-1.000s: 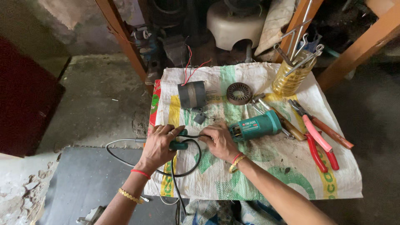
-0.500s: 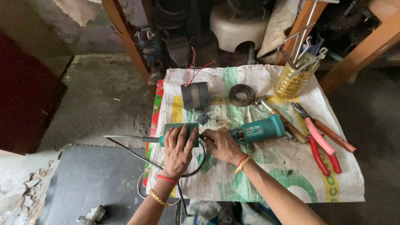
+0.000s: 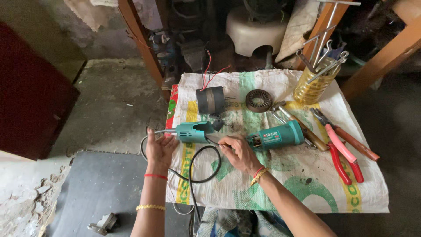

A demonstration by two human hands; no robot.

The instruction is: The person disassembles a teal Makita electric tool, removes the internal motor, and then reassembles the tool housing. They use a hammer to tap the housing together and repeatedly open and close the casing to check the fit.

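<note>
The teal plastic power tool lies dismantled on the sack-covered worktop (image 3: 280, 193). Its rear handle shell (image 3: 195, 131), black cord attached, sits apart from the motor body (image 3: 276, 137). My left hand (image 3: 160, 149), fingers spread, rests against the handle's end. My right hand (image 3: 237, 151) pinches a thin part between the halves. The dark wound stator (image 3: 210, 100) and ribbed metal ring (image 3: 258, 100) lie removed; reassembly not done.

Left hand (image 3: 160, 149) open by teal handle piece (image 3: 195, 131) — right hand (image 3: 237, 151) touches grinder body (image 3: 276, 136).
</note>
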